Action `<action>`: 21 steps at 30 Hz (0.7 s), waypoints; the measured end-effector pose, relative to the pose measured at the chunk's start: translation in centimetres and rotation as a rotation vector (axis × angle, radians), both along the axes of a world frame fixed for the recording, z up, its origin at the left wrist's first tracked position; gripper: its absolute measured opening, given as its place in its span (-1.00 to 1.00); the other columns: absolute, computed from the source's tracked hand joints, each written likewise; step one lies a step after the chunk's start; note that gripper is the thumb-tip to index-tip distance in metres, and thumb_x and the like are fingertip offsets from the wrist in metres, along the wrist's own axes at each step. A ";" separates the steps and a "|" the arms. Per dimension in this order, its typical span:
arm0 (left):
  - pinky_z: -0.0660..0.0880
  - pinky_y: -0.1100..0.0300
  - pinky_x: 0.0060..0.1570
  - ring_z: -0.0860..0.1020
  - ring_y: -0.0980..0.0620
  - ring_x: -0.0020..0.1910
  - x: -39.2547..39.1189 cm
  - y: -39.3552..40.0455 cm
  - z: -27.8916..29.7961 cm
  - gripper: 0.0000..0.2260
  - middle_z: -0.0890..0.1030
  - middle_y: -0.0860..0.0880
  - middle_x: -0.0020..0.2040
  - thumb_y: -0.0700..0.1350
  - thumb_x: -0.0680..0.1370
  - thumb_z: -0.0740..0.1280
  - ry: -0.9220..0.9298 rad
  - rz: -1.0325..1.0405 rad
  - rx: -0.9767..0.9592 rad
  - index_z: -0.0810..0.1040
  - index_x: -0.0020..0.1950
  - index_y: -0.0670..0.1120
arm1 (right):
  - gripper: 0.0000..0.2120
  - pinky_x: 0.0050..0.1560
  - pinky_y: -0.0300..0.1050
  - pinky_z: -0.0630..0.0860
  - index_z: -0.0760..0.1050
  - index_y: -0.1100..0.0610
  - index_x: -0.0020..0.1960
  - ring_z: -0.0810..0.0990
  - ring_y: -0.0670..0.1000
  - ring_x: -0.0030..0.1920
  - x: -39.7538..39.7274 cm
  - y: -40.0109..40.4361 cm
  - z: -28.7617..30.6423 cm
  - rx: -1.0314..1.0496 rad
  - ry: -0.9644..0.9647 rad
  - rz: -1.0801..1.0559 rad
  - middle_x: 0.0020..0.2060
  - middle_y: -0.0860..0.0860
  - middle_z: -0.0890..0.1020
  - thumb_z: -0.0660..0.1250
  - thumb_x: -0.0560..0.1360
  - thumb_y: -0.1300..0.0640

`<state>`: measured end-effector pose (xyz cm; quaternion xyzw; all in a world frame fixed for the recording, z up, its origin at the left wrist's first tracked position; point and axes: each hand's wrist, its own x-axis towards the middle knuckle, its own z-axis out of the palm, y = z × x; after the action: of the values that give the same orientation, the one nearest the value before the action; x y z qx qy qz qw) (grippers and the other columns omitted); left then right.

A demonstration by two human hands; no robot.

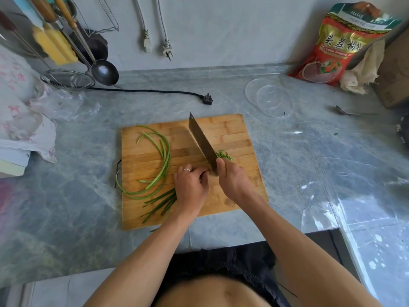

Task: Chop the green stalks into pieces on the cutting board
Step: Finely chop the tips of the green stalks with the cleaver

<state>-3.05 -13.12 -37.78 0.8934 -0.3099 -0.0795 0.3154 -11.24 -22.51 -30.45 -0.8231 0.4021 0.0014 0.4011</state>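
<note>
Green stalks, thin, smooth and round, lie on the left half of a rectangular cutting board made of glued bamboo strips, warm yellow-brown with visible seams. Several stalks curl in long arcs toward the board's left edge, while a straighter, darker bundle runs under the left hand. That hand, with a thin ring on one finger, has its fingers curled down over the bundle, pressing it to the wood beside the blade. The right hand grips the handle of a broad, flat steel cleaver, whose rectangular blade slants away from the person with its edge on the board. A small heap of short cut pieces sits just right of the blade. The board rests on a grey, veined marble-like counter. Farther back lie two clear round plastic lids and a black plug with cord.
</note>
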 end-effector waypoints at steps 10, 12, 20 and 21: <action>0.45 0.00 -0.16 0.52 -0.16 -0.12 0.4 0.6 -0.1 -0.88 0.60 -0.05 -0.17 -0.18 0.49 0.44 -0.102 -0.084 0.014 0.72 -0.03 0.00 | -0.51 -0.35 -0.09 0.39 0.47 0.25 -0.06 0.42 0.00 -0.38 -0.3 -0.7 1.1 0.115 -0.062 -0.061 -0.40 -0.01 0.47 -0.03 0.66 -0.10; 0.48 -0.01 -0.15 0.53 -0.16 -0.12 0.6 0.7 0.0 -0.83 0.60 -0.06 -0.16 -0.22 0.48 0.42 -0.111 -0.106 0.011 0.72 0.00 -0.01 | -0.52 -0.40 -0.13 0.38 0.46 0.28 -0.05 0.38 -0.07 -0.43 -0.6 -0.7 1.5 0.142 -0.071 -0.070 -0.44 -0.04 0.42 -0.02 0.66 -0.09; 0.56 -0.01 -0.08 0.62 -0.07 -0.10 1.3 0.7 0.1 -0.86 0.70 -0.03 -0.12 -0.25 0.48 0.43 0.067 -0.075 -0.085 0.72 -0.03 -0.07 | -0.56 -0.23 -0.11 0.33 0.43 0.15 -0.17 0.44 0.00 -0.35 -2.3 0.9 2.0 0.047 -0.078 0.002 -0.41 -0.06 0.47 -0.03 0.67 -0.09; 0.56 0.00 -0.09 0.62 -0.06 -0.11 1.2 0.7 0.1 -0.87 0.70 -0.04 -0.13 -0.24 0.48 0.43 0.068 -0.075 -0.090 0.72 -0.04 -0.07 | -0.57 -0.19 -0.10 0.31 0.41 0.14 -0.19 0.45 0.02 -0.33 -2.5 1.2 1.9 0.033 -0.073 0.017 -0.41 -0.06 0.48 -0.03 0.67 -0.08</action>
<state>-1.81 -12.37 -37.73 0.8629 -0.3356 -0.1074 0.3622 -13.74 -21.34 -28.56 -0.8193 0.3800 -0.0185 0.4289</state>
